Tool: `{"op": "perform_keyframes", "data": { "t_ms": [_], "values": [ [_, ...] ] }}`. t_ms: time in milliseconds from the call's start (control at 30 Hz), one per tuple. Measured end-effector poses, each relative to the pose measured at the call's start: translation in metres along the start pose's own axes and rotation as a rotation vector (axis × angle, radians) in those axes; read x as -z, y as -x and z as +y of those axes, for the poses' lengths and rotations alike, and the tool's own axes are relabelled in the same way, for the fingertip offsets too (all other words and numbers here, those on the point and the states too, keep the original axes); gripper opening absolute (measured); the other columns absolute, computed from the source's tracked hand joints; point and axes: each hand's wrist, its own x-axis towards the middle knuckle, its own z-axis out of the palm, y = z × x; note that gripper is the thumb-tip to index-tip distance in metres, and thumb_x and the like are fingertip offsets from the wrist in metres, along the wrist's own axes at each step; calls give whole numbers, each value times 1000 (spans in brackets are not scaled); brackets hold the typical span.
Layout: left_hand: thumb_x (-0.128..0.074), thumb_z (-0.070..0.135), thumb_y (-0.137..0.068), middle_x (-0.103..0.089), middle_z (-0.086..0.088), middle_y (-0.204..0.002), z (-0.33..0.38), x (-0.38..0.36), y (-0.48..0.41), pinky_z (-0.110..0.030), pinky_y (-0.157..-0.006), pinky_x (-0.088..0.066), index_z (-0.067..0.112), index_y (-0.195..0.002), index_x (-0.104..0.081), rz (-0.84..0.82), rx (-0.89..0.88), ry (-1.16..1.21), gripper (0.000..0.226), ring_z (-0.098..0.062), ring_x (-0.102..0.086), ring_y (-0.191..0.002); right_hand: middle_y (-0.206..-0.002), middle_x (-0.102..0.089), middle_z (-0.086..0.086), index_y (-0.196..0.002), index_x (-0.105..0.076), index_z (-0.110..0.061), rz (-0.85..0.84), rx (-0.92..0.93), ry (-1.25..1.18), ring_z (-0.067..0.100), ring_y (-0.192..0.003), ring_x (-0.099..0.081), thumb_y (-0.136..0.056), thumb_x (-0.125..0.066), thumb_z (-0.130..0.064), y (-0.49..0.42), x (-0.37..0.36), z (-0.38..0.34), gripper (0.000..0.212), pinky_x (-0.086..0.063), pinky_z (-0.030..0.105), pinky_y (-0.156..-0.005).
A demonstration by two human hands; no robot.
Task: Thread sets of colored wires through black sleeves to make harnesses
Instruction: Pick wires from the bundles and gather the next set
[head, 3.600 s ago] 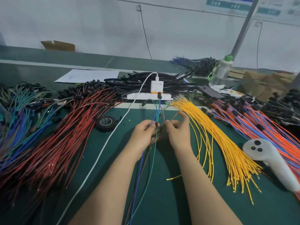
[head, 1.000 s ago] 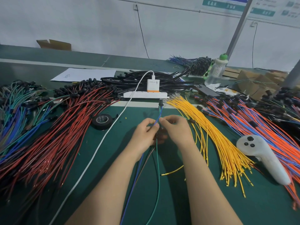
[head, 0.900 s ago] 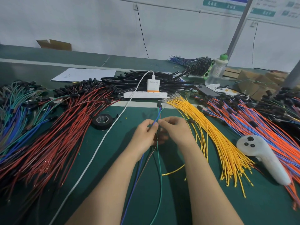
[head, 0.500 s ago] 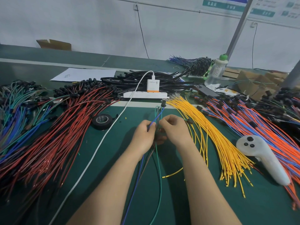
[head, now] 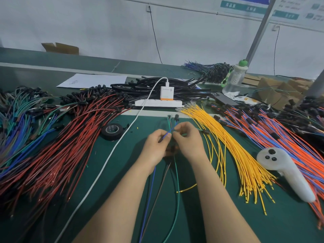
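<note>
Over the middle of the green mat, my left hand (head: 156, 146) and my right hand (head: 188, 139) meet and pinch a small set of colored wires (head: 171, 126). A blue, a green and a dark wire fan out above the fingers, tipped with small black sleeves (head: 176, 117). The same wires trail toward me between my forearms: blue (head: 146, 202), brown (head: 157, 195), green (head: 177, 193). A pile of long black sleeves (head: 150, 86) lies behind the power strip.
Red wires (head: 61, 141) and blue-green wires (head: 15, 123) fill the left. Yellow wires (head: 235, 151) and orange-blue wires (head: 287, 135) fill the right, beside a white controller (head: 287, 171). A tape roll (head: 112, 130), power strip (head: 157, 103) with charger and white cable (head: 108, 160), and a bottle (head: 235, 78) stand around.
The hands stay together at the same spot. The wire tips above the fingers have spread apart a little, and the green wire now stands free beside the blue one.
</note>
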Motion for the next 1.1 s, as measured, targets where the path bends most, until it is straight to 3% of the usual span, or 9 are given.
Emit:
{"op": "perform_keyframes", "data": {
  "t_ms": [100,233,333,433,633,833,933,1000,1100],
  "values": [
    [-49,13,-98,-62,-12,-80,1,0,0,-46,-79,-57,9,-84,-58,-9,-12,-58,17,-29,-65,-74,-74,-63,-5,-77,-68,-18,-39,6,47,13,-69,-58,-91,-60,-24,1,3,-3,17,-49,23,-66],
    [-51,15,-96,-61,-20,-81,-1,-3,0,-58,-85,-51,12,-80,-59,38,-11,-183,18,-44,-64,-85,-68,-62,-3,-71,-68,-17,-68,-20,75,12,-56,-55,-91,-63,-24,1,8,-4,21,-47,29,-62],
    [-51,16,-96,-58,-18,-75,-3,-3,-2,-57,-84,-52,10,-79,-57,88,13,-169,18,-46,-64,-88,-67,-63,-1,-76,-66,-16,-82,-41,127,11,-52,-56,-90,-62,-20,1,10,-3,15,-45,22,-57],
    [-51,17,-95,-60,-33,-91,-5,-2,-3,-60,-85,-50,13,-78,-56,64,3,-195,19,-49,-62,-89,-70,-65,5,-77,-68,-14,-87,-53,118,12,-51,-57,-90,-61,-18,1,10,-5,15,-49,28,-60],
    [-50,16,-94,-62,-32,-90,-7,-2,-3,-61,-82,-50,10,-79,-57,37,-28,-231,18,-50,-61,-87,-75,-68,13,-75,-69,-10,-80,-85,130,23,-62,-60,-88,-58,-15,0,7,-4,18,-51,37,-65],
    [-49,13,-96,-62,-32,-97,-4,0,-3,-55,-84,-53,11,-79,-54,67,-3,-210,18,-48,-61,-94,-46,-38,-9,-52,-44,-16,30,-109,77,13,-50,-36,-86,-55,-11,-2,0,2,36,-30,24,-51],
    [-51,15,-95,-62,-15,-78,-6,0,-4,-49,-83,-53,14,-77,-55,89,-28,-244,18,-36,-62,-79,-59,-50,-6,-69,-59,-13,9,-109,79,12,-58,-47,-87,-57,-13,-4,-1,3,18,-37,24,-56],
    [-53,18,-94,-55,-1,-66,-5,-1,-3,-36,-69,-50,18,-76,-57,104,-74,-280,19,-21,-52,-65,-68,-54,-4,-88,-62,-13,42,-84,15,6,-55,-52,-86,-59,-11,-4,1,2,4,-40,18,-52],
    [-55,19,-93,-64,-3,-75,-5,-3,-1,-31,-67,-48,16,-84,-63,91,-146,-335,12,-23,-57,-68,-69,-55,-7,-95,-64,-16,74,12,-45,-4,-44,-48,-89,-59,-15,-4,4,2,8,-34,8,-43]
  ]
}}
